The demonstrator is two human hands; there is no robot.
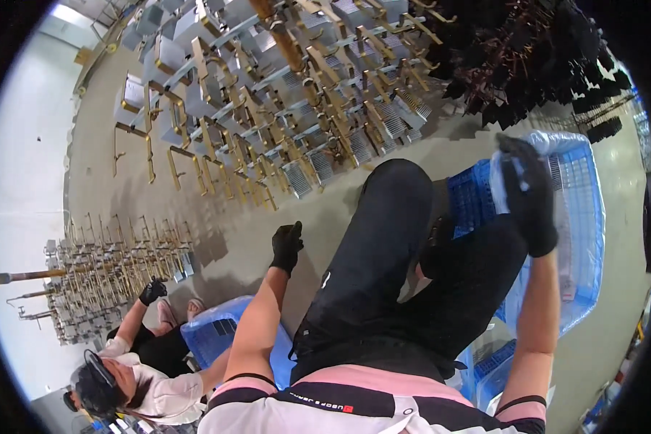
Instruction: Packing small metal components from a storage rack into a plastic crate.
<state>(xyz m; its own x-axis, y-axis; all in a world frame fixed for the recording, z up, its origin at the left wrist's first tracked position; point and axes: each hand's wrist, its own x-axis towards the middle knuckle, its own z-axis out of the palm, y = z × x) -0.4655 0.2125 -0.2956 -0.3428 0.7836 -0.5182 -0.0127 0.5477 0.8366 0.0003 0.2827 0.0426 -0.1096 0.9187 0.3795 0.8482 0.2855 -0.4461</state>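
Observation:
My right hand (529, 199), in a black glove, is over the near-left rim of a blue plastic basket (593, 239) lined with clear film. Its fingers reach forward, slightly smeared by motion, and bluish film shows between them; no held part can be made out. Inside the basket, a finned grey metal part (555, 173) stands beside this hand. My left hand (287, 247), also black-gloved, hangs above the floor left of my knee. Its fingers are curled in, and nothing shows in them. Ahead is a hanging rack (282, 43) of brassy hooks carrying several finned metal parts (394, 123).
Dark parts (535, 58) hang at the far right. Another hook rack (101, 275) stands at the left, near a seated co-worker (152, 376) with a gloved hand. A lined blue basket (220, 329) is between us. A darker blue crate (472, 195) stands by my right knee.

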